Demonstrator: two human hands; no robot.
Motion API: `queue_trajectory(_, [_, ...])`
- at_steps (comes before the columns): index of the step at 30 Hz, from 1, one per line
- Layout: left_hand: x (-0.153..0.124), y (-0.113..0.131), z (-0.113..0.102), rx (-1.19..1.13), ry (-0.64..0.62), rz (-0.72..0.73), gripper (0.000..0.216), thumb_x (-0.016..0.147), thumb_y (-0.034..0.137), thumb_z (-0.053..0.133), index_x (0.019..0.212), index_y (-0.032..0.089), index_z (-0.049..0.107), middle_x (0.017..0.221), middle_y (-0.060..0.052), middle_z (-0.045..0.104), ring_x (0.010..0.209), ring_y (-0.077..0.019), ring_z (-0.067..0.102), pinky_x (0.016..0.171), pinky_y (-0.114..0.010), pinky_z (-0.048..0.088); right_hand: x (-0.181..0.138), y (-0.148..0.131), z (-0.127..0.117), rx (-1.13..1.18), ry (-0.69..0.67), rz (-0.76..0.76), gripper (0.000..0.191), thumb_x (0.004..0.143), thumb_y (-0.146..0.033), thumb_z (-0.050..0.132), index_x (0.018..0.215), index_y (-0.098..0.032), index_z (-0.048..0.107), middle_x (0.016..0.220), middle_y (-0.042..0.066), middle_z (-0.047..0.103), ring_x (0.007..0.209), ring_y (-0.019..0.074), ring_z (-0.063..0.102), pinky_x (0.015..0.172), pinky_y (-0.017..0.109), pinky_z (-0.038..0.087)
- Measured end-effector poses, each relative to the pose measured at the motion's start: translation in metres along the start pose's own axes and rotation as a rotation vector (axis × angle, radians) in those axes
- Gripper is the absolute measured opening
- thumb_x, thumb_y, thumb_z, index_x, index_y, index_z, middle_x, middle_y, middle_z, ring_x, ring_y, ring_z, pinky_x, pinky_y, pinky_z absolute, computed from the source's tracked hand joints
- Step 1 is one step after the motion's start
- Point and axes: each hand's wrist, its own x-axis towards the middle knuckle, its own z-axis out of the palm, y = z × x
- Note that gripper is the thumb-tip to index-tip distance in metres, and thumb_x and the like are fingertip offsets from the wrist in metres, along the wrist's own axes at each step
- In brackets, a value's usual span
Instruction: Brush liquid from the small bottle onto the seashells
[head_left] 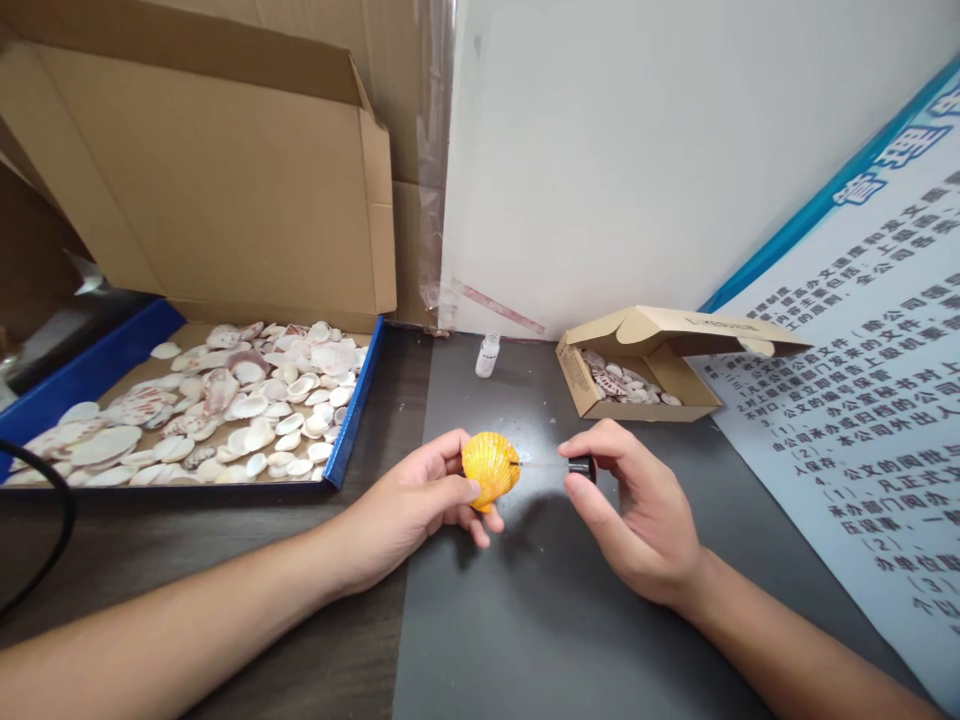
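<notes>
My left hand [424, 500] pinches a ribbed orange scallop shell [490, 468] between thumb and fingers, holding it just above the dark mat. My right hand [637, 510] grips the black cap of a thin brush applicator [581, 465], whose fine tip reaches left and touches the shell's right edge. A small clear bottle [487, 355] stands open behind them near the wall.
A large open cardboard box [225, 200] with blue edging at the left holds several pale shells [247, 405]. A small open cardboard box [652, 375] with patterned shells sits at the right. A printed poster [877, 400] leans on the right. A black cable [52, 520] curves at far left.
</notes>
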Motion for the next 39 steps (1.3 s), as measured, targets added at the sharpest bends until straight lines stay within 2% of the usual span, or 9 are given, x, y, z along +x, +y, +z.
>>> queue_trajectory(4, [-0.0001, 0.0004, -0.0001, -0.003, 0.006, -0.001, 0.022, 0.08, 0.026, 0.07, 0.095, 0.016, 0.058, 0.087, -0.003, 0.063, 0.073, -0.0154, 0.065, 0.065, -0.028, 0.053, 0.0009, 0.0006, 0.0007, 0.009, -0.049, -0.01, 0.018, 0.091, -0.015, 0.054, 0.108, -0.023, 0.056, 0.08, 0.001, 0.057, 0.065, 0.0156, 0.055, 0.058, 0.029, 0.049])
queue_trajectory(7, [0.0001, 0.0005, -0.0004, 0.002, 0.007, -0.002, 0.021, 0.08, 0.026, 0.069, 0.095, 0.016, 0.058, 0.088, -0.003, 0.063, 0.074, -0.0154, 0.065, 0.065, -0.028, 0.053, 0.0012, 0.0012, 0.0006, -0.006, -0.019, 0.008, 0.018, 0.089, -0.015, 0.059, 0.106, -0.022, 0.056, 0.078, -0.001, 0.054, 0.063, 0.0143, 0.053, 0.058, 0.028, 0.048])
queue_trajectory(12, [0.001, 0.0, -0.0009, 0.007, -0.003, 0.004, 0.021, 0.081, 0.024, 0.068, 0.097, 0.016, 0.057, 0.088, -0.003, 0.063, 0.074, -0.0149, 0.065, 0.065, -0.027, 0.053, 0.0009, 0.0001, -0.0014, 0.016, -0.018, -0.01, 0.018, 0.091, -0.014, 0.051, 0.106, -0.022, 0.057, 0.08, 0.001, 0.056, 0.065, 0.0149, 0.054, 0.06, 0.028, 0.048])
queue_trajectory(18, [0.0007, -0.0003, -0.001, 0.011, 0.002, -0.001, 0.02, 0.081, 0.024, 0.068, 0.095, 0.016, 0.057, 0.089, -0.003, 0.063, 0.074, -0.0149, 0.065, 0.065, -0.027, 0.054, 0.003, -0.0014, 0.0005, 0.0, 0.007, -0.026, 0.019, 0.087, -0.013, 0.059, 0.103, -0.023, 0.057, 0.074, -0.002, 0.054, 0.059, 0.0142, 0.052, 0.055, 0.028, 0.046])
queue_trajectory(23, [0.001, -0.0003, -0.0014, 0.0, -0.004, 0.001, 0.019, 0.081, 0.023, 0.067, 0.094, 0.015, 0.056, 0.087, -0.002, 0.063, 0.072, -0.014, 0.065, 0.064, -0.026, 0.054, 0.0039, -0.0025, -0.0007, 0.026, -0.023, -0.036, 0.019, 0.089, -0.013, 0.053, 0.104, -0.022, 0.057, 0.076, 0.0, 0.056, 0.062, 0.015, 0.054, 0.056, 0.028, 0.048])
queue_trajectory(28, [0.0004, -0.0003, -0.0007, 0.008, -0.007, -0.001, 0.019, 0.082, 0.023, 0.066, 0.095, 0.015, 0.056, 0.087, -0.002, 0.063, 0.074, -0.014, 0.065, 0.065, -0.026, 0.055, 0.0033, -0.0025, 0.0006, 0.0, -0.002, -0.043, 0.021, 0.086, -0.011, 0.06, 0.103, -0.022, 0.055, 0.073, -0.002, 0.053, 0.058, 0.0132, 0.051, 0.055, 0.027, 0.046])
queue_trajectory(34, [0.0016, -0.0008, -0.0009, 0.0, -0.004, 0.004, 0.02, 0.082, 0.024, 0.067, 0.095, 0.015, 0.055, 0.086, -0.002, 0.063, 0.072, -0.0132, 0.065, 0.064, -0.025, 0.055, 0.0031, -0.0031, -0.0014, 0.041, -0.032, -0.036, 0.018, 0.089, -0.013, 0.052, 0.104, -0.022, 0.056, 0.077, 0.0, 0.055, 0.062, 0.0144, 0.053, 0.056, 0.028, 0.047])
queue_trajectory(39, [0.0008, 0.0004, -0.0009, -0.027, 0.01, -0.008, 0.021, 0.08, 0.022, 0.068, 0.092, 0.016, 0.053, 0.086, -0.002, 0.065, 0.073, -0.0136, 0.067, 0.065, -0.024, 0.055, 0.0018, -0.0014, 0.0008, 0.03, -0.022, -0.042, 0.022, 0.086, -0.01, 0.059, 0.104, -0.022, 0.055, 0.074, -0.002, 0.051, 0.059, 0.0127, 0.051, 0.055, 0.026, 0.045])
